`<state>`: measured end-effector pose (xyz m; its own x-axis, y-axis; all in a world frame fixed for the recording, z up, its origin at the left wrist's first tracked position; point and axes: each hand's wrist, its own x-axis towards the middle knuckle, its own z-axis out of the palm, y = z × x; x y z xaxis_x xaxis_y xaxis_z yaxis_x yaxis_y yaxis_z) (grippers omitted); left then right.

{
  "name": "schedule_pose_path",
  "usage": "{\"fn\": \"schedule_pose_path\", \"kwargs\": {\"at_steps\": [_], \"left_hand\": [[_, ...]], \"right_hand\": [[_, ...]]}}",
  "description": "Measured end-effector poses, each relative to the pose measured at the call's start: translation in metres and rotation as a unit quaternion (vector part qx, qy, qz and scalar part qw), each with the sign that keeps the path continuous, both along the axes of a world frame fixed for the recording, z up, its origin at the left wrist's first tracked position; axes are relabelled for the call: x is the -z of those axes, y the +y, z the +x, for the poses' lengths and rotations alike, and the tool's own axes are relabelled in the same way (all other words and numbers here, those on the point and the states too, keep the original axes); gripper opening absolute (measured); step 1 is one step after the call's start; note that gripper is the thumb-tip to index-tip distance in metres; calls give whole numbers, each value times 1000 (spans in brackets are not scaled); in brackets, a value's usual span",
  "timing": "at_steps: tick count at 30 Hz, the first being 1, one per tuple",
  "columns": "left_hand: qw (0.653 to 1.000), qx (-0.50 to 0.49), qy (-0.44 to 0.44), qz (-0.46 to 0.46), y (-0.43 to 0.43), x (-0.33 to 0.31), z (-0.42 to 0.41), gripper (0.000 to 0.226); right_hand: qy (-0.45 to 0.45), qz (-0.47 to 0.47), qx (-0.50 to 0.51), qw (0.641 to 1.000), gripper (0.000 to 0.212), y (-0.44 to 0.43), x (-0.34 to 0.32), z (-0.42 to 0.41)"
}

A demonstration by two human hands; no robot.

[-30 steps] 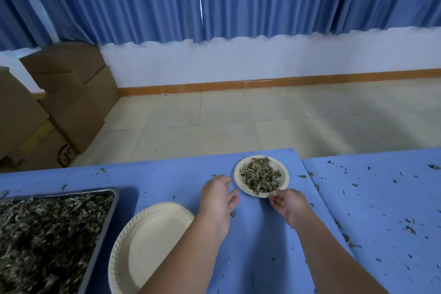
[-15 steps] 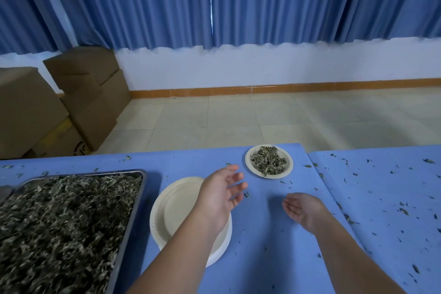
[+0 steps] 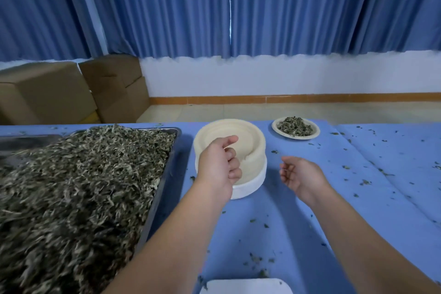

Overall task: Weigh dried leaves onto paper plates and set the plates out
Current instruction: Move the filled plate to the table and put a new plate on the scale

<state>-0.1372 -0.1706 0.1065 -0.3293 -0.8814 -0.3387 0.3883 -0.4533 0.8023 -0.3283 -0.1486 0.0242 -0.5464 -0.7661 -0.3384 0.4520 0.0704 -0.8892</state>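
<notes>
Tray (image 3: 170,167) of leaves (image 3: 83,174) flanks plate stack (image 3: 253,141) under loosely curled, empty left hand (image 3: 218,164); right hand (image 3: 301,174) relaxed, empty.

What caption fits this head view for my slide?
Left hand over the plate stack, right hand empty, leaf tray at left, one filled plate set out.

Your tray (image 3: 173,162) of dried leaves (image 3: 78,193) sits at the table's (image 3: 274,222) left, with the stack of paper plates (image 3: 259,137) just right of it. The filled plate (image 3: 315,129) lies behind and right of the stack. Your left hand (image 3: 219,164) hangs over the stack, your right hand (image 3: 300,174) to its right.
</notes>
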Motion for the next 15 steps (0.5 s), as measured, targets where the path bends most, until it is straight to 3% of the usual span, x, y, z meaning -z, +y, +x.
{"fn": "schedule_pose_path", "kwargs": {"at_steps": [3, 10, 15], "left_hand": [[999, -20, 48, -9, 20, 19, 19, 16], [997, -31, 43, -55, 102, 44, 85, 19], [990, -47, -50, -126, 152, 56, 118, 19]], "right_hand": [[24, -19, -39, 999, 6, 15, -1, 13], [13, -26, -52, 998, 9, 114, -18, 46], [27, -32, -71, 997, 10, 184, -31, 68]]}}
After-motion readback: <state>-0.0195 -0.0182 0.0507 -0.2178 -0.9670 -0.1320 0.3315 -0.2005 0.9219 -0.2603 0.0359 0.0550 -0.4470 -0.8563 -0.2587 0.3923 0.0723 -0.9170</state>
